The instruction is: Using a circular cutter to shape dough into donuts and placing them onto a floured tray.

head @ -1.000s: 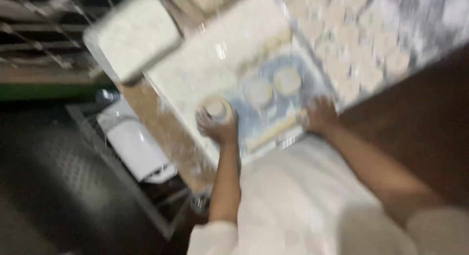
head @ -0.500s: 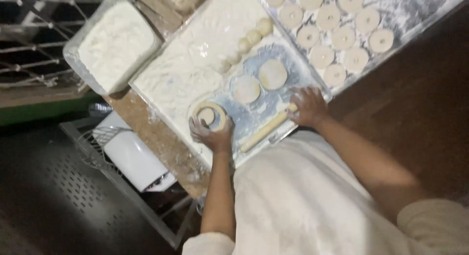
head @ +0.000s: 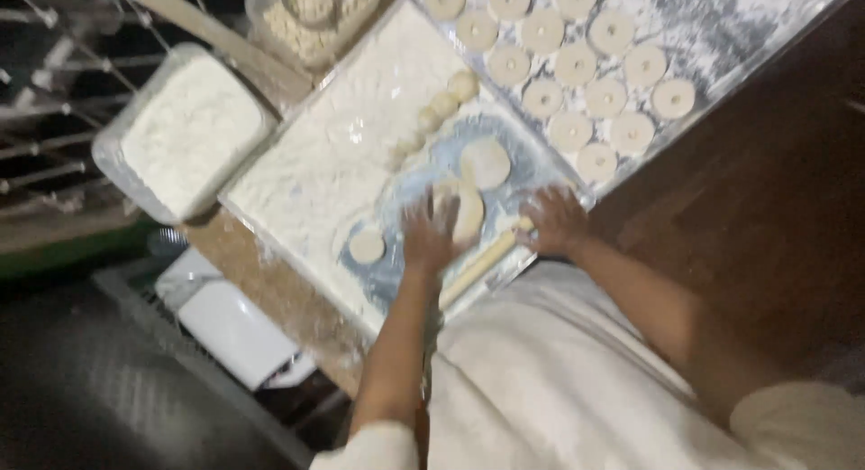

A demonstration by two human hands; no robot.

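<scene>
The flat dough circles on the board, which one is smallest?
The small round disc left of the left hand. The other two are wider.

Dim light is falling on a flour-dusted surface (head: 297, 299); left of it, a dark patterned floor (head: 81, 389) and wire rack (head: 54, 100) are showing.

Thirteen round dough pieces with dimpled centres (head: 570, 64) sit on the floured counter (head: 739, 28) — one cut by the top edge. Three flattened dough discs (head: 486, 162) lie on the work tray (head: 297, 173), beside a row of about five small dough balls (head: 443, 104). One rolling pin (head: 478, 264), two containers — one of flour (head: 185, 132).
</scene>
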